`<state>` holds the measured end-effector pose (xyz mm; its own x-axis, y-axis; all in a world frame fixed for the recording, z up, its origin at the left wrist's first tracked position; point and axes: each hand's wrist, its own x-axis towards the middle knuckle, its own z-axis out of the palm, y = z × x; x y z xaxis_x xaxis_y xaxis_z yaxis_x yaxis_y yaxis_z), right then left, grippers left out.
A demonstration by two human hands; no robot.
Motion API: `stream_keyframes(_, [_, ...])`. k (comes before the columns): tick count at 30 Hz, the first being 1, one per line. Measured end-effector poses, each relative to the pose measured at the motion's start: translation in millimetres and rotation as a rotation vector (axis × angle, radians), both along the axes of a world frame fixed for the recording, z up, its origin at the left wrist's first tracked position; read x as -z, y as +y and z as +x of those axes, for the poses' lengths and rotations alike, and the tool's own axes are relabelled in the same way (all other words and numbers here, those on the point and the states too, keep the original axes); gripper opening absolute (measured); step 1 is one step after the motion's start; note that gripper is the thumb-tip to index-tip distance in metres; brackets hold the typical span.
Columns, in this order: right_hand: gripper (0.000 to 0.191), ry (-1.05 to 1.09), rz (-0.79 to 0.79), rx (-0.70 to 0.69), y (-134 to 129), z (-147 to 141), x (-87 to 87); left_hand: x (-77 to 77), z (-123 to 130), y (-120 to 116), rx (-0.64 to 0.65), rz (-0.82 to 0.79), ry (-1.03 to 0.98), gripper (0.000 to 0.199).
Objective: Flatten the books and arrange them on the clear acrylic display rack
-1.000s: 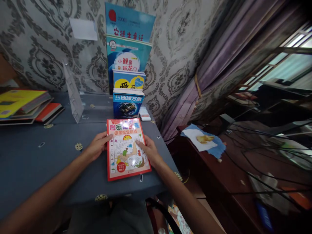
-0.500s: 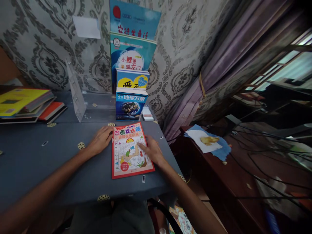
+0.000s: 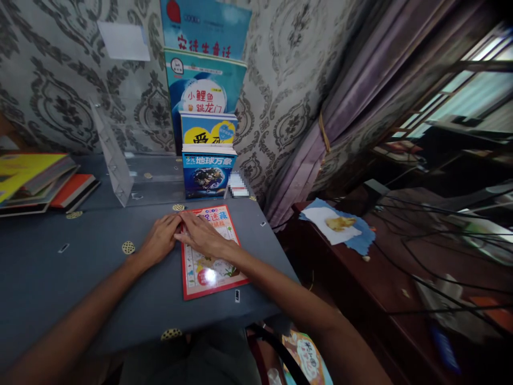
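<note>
Head view: one red-bordered book point(image 3: 200, 267), lies flat on the grey table point(image 3: 160, 305), near side. Right hand point(image 3: 204, 235), laid across its cover, fingers extended. Left hand point(image 3: 161, 238), at the book's far left corner, fingertips covered; whether pinching, I cannot tell. Beyond: blue book point(image 3: 208, 176), standing.

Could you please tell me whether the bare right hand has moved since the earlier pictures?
Yes: the bare right hand has shifted left relative to the upright, rectangular blue book with the globe cover.
</note>
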<state>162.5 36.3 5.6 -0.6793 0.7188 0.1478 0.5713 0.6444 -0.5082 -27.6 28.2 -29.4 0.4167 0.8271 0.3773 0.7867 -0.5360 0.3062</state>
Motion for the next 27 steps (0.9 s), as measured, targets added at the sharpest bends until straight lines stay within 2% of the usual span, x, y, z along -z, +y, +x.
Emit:
stream_keyframes(3, [0.070,-0.033,0.001,0.022,6,-6,4.3,0.9,-1,0,0.011,-0.015,0.009,0.043])
stream_keyframes(7, [0.069,-0.068,0.029,0.044,8,4,7.8,0.7,1,1,-0.002,0.006,-0.001,0.038])
stream_keyframes(13, [0.064,-0.114,0.027,0.136,9,32,6.8,-1.4,3,0,-0.025,-0.003,0.017,0.037])
stream_keyframes(18, [0.054,-0.093,0.032,0.241,17,68,9.9,-1.0,3,0,-0.034,-0.014,0.004,0.037])
stream_keyframes(22, [0.044,0.042,-0.013,0.308,30,95,19.3,-2.4,2,1,-0.038,-0.019,-0.001,0.036])
stream_keyframes(27, [0.044,0.314,-0.090,0.306,48,110,33.1,-17.4,9,4,-0.064,-0.011,0.088,0.032])
